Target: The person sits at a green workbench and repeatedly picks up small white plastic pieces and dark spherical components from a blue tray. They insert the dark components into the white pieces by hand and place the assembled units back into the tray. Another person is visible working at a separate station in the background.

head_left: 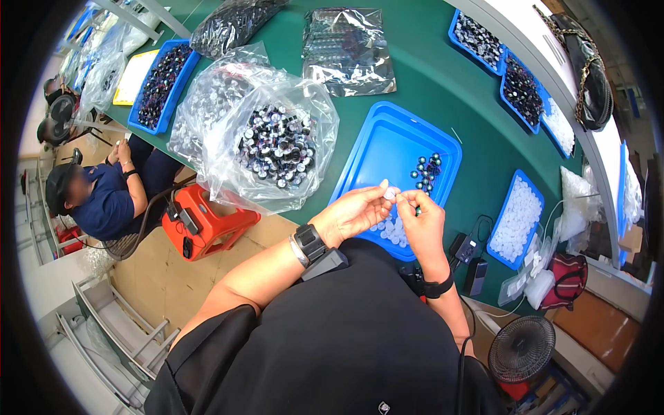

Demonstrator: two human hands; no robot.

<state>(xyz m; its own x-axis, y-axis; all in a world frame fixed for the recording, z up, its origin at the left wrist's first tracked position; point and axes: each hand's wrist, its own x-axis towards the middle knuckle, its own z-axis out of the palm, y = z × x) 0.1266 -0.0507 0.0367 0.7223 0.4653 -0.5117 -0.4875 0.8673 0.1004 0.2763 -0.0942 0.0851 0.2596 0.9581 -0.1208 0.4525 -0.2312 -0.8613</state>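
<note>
Both of my hands meet above the near part of a blue tray (377,128). My left hand (356,213) pinches a small translucent white piece (391,194) between thumb and fingertips. Right beside it, the fingertips of my right hand (424,225) are pressed together against the piece's edge; what they hold is too small to make out. A dark shiny speck shows by the right fingers. Inside the tray, several dark, shiny round pieces (426,171) lie at the right, and several translucent white pieces (393,232) lie at the near end, partly hidden by my hands.
An open clear bag of dark-and-clear small parts (280,145) lies left of the tray. Beyond sits a silvery plastic packet (349,52). To the right stand a blue tray of white pieces (515,220) and a black fan (522,349). A seated person (114,197) is at the left.
</note>
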